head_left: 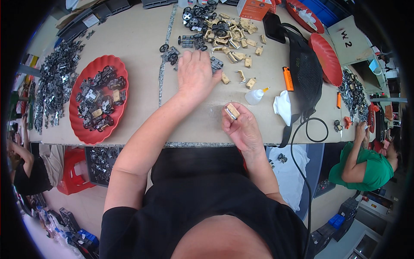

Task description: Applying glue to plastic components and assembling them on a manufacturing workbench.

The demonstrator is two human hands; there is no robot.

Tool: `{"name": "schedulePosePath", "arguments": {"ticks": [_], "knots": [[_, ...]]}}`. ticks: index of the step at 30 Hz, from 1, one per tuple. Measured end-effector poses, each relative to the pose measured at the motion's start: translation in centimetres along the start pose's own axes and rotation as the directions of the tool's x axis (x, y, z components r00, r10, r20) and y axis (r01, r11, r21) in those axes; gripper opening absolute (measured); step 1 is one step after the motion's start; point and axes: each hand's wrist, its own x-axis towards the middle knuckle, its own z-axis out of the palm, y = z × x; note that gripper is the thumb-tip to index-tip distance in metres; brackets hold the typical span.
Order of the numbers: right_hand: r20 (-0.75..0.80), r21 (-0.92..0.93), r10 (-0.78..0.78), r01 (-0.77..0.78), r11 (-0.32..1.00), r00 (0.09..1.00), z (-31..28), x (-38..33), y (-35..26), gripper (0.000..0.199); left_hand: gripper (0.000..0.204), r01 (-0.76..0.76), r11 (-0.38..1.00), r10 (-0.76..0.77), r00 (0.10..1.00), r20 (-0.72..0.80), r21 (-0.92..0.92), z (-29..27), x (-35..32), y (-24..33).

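Observation:
My left hand (196,72) reaches to the far side of the table, back up, with its fingers bent down. A grey toy car chassis (216,64) shows between its thumb and index finger; the fingertips are hidden. Left of that hand sits another chassis with black wheels (169,54). Near the table's front edge, my right hand (243,127) pinches a tan toy car body (232,111) between thumb and fingers. Beyond both hands lies a heap of tan car bodies (233,34), with several wheeled chassis (196,21) beside it.
At the left stands a red scalloped dish (77,125) of assembled cars, beside a pile of grey parts (54,77). To the right are a white dropper bottle (254,97), a tissue (282,108), an orange lighter (288,79) and a black bag (306,64). A person in green (366,166) works at far right.

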Motion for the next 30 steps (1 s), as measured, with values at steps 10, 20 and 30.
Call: {"name": "schedulePosePath", "arguments": {"ticks": [10,20,30], "knots": [[0.015,-0.090,-0.105,0.106,0.990,0.994,1.0,1.0,-1.0,0.034,0.045,-0.112,0.919,0.077,0.991,-0.106,-0.377,-3.4,-1.9,-1.1],[-0.020,-0.317,0.106,-0.107,0.942,0.994,2.3,2.8,0.6,0.029,0.055,0.260,0.410,-0.008,0.960,0.281,-0.874,-6.3,-10.3,-2.8],[-0.003,-0.316,0.213,-0.203,0.927,0.977,2.1,3.1,1.1,0.030,0.040,0.407,-0.056,0.051,0.913,0.404,-0.912,-4.8,-11.6,-5.0]]}}
